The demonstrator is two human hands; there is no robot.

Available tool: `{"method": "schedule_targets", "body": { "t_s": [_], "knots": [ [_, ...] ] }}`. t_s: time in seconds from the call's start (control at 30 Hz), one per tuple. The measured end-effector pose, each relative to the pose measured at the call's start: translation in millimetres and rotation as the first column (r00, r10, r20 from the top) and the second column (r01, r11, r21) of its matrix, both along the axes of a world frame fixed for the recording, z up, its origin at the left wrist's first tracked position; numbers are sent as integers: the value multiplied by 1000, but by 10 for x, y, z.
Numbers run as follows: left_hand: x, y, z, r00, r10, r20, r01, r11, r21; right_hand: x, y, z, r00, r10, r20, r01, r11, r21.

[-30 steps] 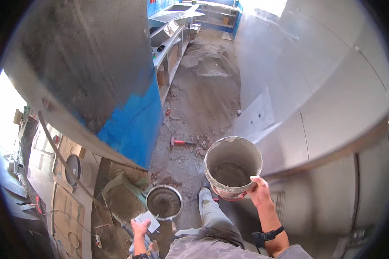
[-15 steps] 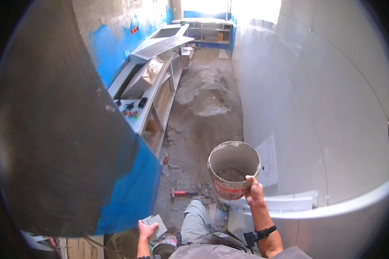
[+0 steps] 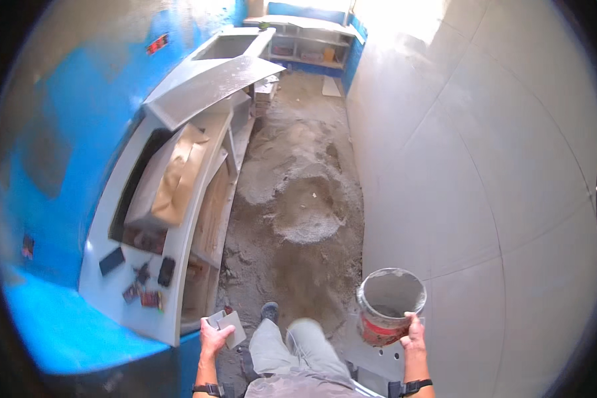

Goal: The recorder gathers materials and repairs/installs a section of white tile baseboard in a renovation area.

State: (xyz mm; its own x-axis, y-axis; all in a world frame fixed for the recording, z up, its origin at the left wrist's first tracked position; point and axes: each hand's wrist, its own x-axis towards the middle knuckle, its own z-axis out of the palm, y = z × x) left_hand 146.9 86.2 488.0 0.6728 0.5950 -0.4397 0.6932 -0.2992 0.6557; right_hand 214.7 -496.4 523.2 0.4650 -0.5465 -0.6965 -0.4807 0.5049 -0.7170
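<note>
My right hand (image 3: 413, 331) grips the rim of a bucket (image 3: 381, 326) with a red band, its fingers closed on the near right side. Grey residue coats the bucket's walls, and some grey material lies at its bottom. The bucket hangs tilted slightly, close to the pale wall on the right. In my left hand (image 3: 215, 339) is a flat, light grey, squarish plate (image 3: 235, 324), pinched under the thumb; its exact kind I cannot make out. The plate is beside the near end of the white counter.
A mound of grey sand or dry mortar (image 3: 308, 212) covers the floor ahead. Along the left runs a white counter (image 3: 129, 295) bearing a brown-papered box (image 3: 172, 189), a leaning metal panel (image 3: 212, 89) and small dark items. A pale panelled wall (image 3: 431, 199) bounds the right. Shelves (image 3: 312, 50) stand at the far end.
I have moved forward past the dark wall corner on the left, and the mound looks nearer. The bucket is lower and further right in view; both hands keep their holds.
</note>
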Motion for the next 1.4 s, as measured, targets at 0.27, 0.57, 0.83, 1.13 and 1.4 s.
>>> {"method": "schedule_targets", "body": {
  "t_s": [0.27, 0.57, 0.83, 1.13, 1.4],
  "knots": [
    [3345, 1, 496, 989, -115, -93, 115, 993, -5, 2359, -464, 24, 979, -204, -9, 204, 979, -25],
    [6690, 145, 1484, 979, 60, -196, -42, 994, 98, 6171, -571, -374, 950, -154, -272, 131, 986, -98],
    [9204, 3, 3286, 999, 17, 27, -17, 1000, 12, 9226, 27, 1503, 996, 60, -68, -63, 997, -38],
    [11258, -388, 3561, 997, 50, 56, -45, 996, -79, 11749, 222, 2216, 963, 155, 222, -152, 988, -27],
    [13778, -428, 2803, 998, 5, 64, 4, 991, -134, 13966, 318, 1930, 946, 193, 259, -206, 978, 25]
  ]
}}
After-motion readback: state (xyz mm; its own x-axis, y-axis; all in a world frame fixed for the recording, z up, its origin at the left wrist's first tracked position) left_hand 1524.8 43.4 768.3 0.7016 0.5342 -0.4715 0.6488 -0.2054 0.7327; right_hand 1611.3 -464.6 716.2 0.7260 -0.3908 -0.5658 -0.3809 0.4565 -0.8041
